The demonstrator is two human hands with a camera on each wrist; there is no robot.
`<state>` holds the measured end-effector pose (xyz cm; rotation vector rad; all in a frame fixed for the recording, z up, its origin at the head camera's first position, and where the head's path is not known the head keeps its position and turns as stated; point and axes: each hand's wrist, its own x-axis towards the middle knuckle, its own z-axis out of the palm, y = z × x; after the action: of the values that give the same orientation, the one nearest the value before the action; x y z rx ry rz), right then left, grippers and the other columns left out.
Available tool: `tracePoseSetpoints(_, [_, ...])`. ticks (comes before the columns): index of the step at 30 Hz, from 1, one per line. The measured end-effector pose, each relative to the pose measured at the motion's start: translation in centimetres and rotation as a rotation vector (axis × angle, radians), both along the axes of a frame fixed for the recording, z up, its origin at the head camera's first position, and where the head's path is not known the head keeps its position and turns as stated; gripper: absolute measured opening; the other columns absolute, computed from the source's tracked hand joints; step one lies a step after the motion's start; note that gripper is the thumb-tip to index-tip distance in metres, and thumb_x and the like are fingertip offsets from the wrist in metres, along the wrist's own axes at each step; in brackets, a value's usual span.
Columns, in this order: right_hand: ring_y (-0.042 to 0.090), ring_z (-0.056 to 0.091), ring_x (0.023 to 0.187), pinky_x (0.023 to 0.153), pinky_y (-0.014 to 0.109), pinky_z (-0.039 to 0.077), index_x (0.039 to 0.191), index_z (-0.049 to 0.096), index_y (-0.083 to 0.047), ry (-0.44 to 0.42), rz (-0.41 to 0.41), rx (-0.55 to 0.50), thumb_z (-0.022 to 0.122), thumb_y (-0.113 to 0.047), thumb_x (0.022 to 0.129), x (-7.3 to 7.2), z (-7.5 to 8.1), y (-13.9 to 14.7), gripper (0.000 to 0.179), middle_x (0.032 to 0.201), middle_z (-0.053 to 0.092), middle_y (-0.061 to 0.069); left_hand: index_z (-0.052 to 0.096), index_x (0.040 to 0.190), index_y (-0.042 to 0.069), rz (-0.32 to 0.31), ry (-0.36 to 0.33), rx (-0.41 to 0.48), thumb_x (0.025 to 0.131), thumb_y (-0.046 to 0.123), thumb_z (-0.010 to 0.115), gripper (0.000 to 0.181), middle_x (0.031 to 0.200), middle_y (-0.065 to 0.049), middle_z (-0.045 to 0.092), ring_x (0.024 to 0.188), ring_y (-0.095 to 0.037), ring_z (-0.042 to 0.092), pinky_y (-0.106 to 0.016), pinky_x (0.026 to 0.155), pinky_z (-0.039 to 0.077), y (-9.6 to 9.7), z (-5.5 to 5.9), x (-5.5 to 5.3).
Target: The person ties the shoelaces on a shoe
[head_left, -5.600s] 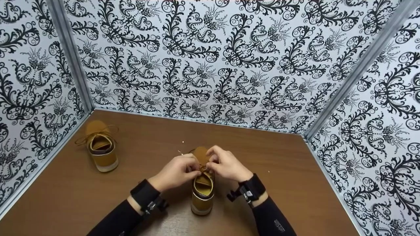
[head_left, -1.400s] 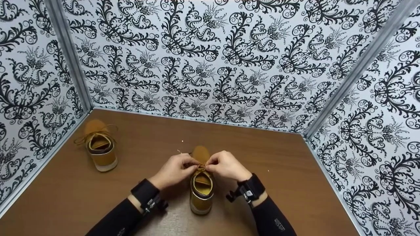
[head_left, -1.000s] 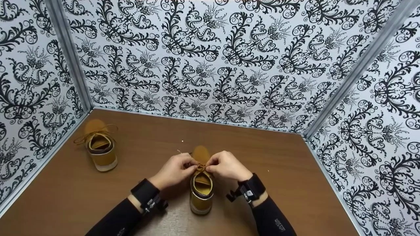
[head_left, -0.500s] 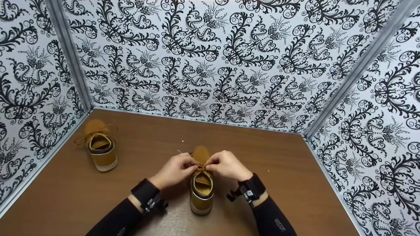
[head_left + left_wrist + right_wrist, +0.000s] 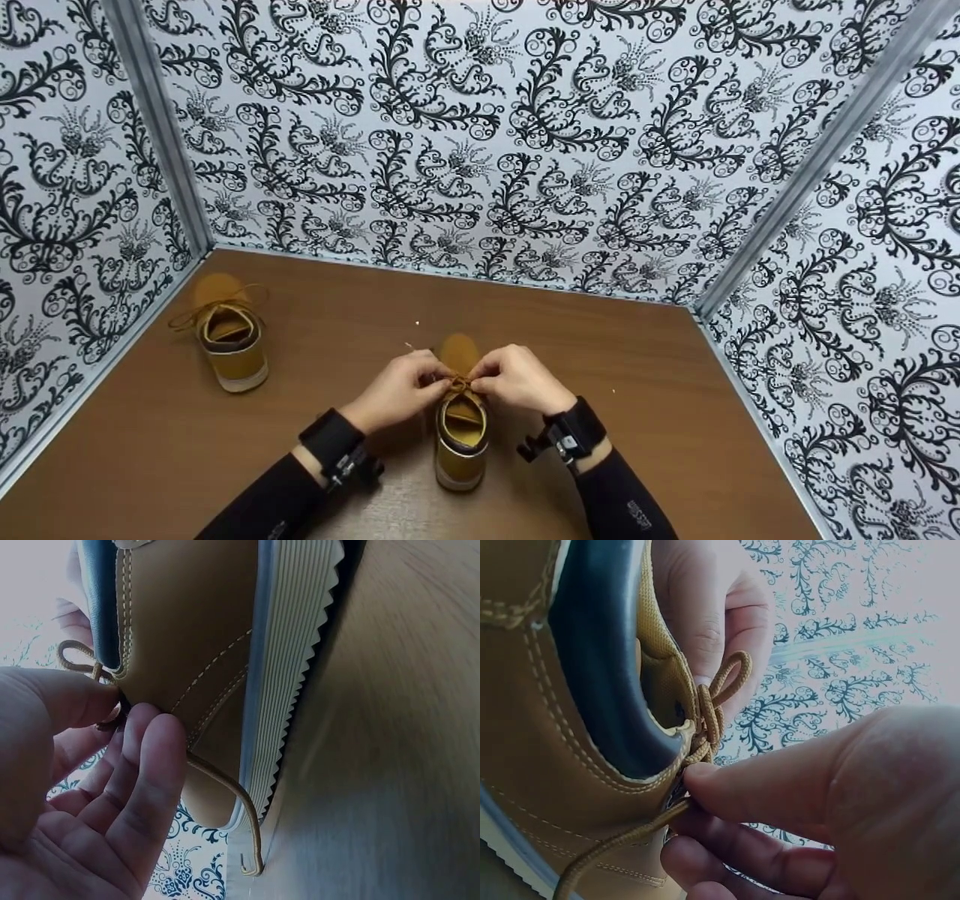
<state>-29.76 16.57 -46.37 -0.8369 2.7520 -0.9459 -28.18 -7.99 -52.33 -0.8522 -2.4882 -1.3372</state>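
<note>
A tan lace-up shoe (image 5: 460, 469) with a dark padded collar stands upright on the table, its toe pointing away from me. My left hand (image 5: 397, 390) pinches the shoelace between thumb and fingers on the left of the knot. On the right side, my right hand (image 5: 521, 381) pinches it too. The knot (image 5: 707, 724) sits at the top of the tongue, and a small loop of shoelace (image 5: 73, 649) sticks out of it. One loose lace end (image 5: 236, 787) hangs down the shoe's side in the left wrist view. Fingertips partly hide the lacing.
A matching tan shoe (image 5: 240, 367) stands at the far left, its laces spread out at the sides. Small white specks (image 5: 418, 323) lie on the brown table (image 5: 337, 315). Patterned panels (image 5: 465, 150) with metal posts (image 5: 161, 135) enclose the table's back and sides.
Since the oldest frame, my right hand's raised fingers have come down to the lace, and both hands now pinch beside the knot. Over the last second they have barely moved.
</note>
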Motion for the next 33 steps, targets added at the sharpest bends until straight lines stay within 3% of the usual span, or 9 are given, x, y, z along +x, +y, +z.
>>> tracePoseSetpoints(21, [0.009,0.071,0.083,0.079,0.028,0.060,0.103,0.086,-0.014,-0.029,0.015,-0.025,0.079,-0.017,0.100,0.08,0.39,0.35,0.008,0.093,0.083,-0.002,0.086,0.106,0.011,0.003,-0.047,0.035,0.102,0.012,0.079,0.007,0.097,0.000,0.073,0.086,-0.005,0.062,-0.021,0.078,0.055,-0.11,-0.34,-0.27])
tracePoseSetpoints(33, [0.007,0.072,0.089,0.084,0.028,0.061,0.105,0.084,-0.020,-0.041,0.050,-0.049,0.090,-0.028,0.092,0.38,0.30,-0.07,0.017,0.097,0.081,-0.009,0.087,0.109,0.015,-0.020,-0.129,0.089,0.102,0.019,0.081,0.010,0.098,0.000,0.077,0.087,-0.005,0.063,-0.020,0.079,0.055,-0.42,-0.43,-0.29])
